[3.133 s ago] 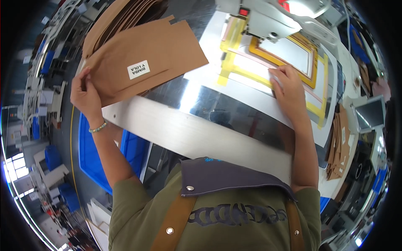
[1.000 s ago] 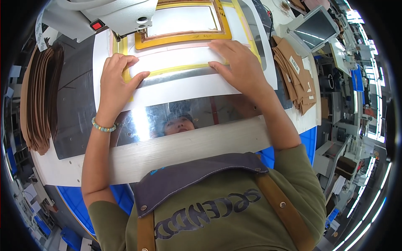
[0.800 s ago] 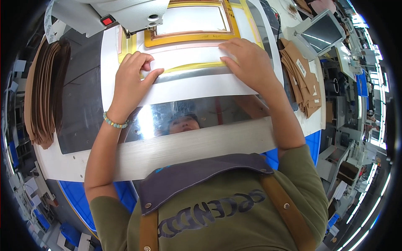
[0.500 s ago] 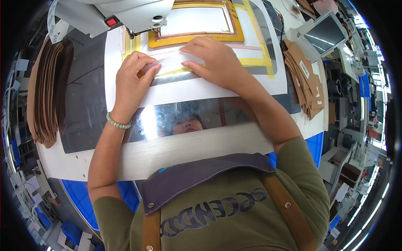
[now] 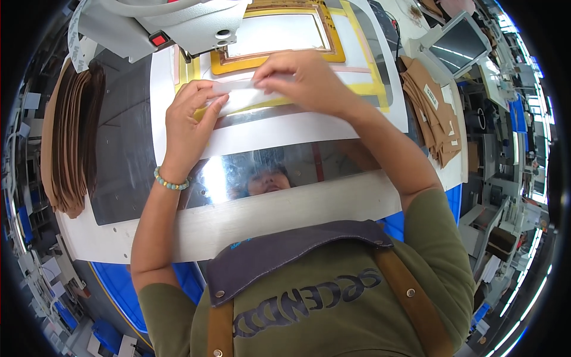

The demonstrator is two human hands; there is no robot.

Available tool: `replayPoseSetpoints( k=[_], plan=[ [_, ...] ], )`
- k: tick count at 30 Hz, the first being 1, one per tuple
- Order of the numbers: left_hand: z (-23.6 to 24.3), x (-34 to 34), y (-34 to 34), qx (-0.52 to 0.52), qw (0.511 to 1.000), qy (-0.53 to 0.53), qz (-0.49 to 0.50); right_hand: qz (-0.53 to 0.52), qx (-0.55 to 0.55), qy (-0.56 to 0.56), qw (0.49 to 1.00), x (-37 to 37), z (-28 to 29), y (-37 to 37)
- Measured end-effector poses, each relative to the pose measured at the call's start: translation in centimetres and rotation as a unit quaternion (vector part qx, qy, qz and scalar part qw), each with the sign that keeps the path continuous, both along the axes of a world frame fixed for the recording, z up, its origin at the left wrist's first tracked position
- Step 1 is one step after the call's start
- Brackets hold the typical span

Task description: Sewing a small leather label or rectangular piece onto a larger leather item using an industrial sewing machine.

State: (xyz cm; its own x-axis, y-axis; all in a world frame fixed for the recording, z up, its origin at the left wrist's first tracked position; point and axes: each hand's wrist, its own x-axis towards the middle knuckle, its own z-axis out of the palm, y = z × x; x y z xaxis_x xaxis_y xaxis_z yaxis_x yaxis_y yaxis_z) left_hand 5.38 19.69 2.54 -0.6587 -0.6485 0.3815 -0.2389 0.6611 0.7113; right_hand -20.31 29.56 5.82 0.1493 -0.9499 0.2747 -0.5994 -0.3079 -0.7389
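Note:
My left hand [image 5: 189, 122] has thumb and fingers closed on the left end of a short whitish strip [image 5: 241, 89]. Close to it on the right, my right hand [image 5: 300, 83] pinches the strip's other end between bent fingers. The strip is over a white sheet [image 5: 297, 126] bordered with yellow tape [image 5: 377, 95] and pink lines. Just beyond my hands lies a yellow rectangular frame [image 5: 336, 50] with a white middle, beside the head of a white machine [image 5: 125, 24] with a red button.
Brown fabric pieces hang stacked at the left [image 5: 68, 137]; more lie with white labels at the right [image 5: 425, 113], near a screen [image 5: 458, 50]. A steel plate [image 5: 339, 157] runs along the near table edge. Blue bins [image 5: 125, 294] sit below. Other workstations line both sides.
The brown piece my left hand held earlier is no longer there; both hands moved onto the sheet. My right hand has shifted left toward my left hand, and both now grip the strip.

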Motion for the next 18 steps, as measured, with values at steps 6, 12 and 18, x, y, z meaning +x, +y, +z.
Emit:
replayPoseSetpoints(
  k=[6,12,18],
  plan=[
    [-1.5,0.3,-2.1,-0.171,0.980,-0.098,0.008,-0.151,0.089,0.038,0.984,-6.9,4.4,-4.2],
    [-1.2,-0.4,-2.0,-0.235,0.948,-0.216,0.013,-0.072,0.230,0.136,0.961,-7.9,0.8,-7.5],
    [-0.9,-0.5,-2.6,-0.238,0.942,-0.237,-0.007,-0.051,0.226,0.071,0.970,-5.1,0.4,-8.8]
  ],
)
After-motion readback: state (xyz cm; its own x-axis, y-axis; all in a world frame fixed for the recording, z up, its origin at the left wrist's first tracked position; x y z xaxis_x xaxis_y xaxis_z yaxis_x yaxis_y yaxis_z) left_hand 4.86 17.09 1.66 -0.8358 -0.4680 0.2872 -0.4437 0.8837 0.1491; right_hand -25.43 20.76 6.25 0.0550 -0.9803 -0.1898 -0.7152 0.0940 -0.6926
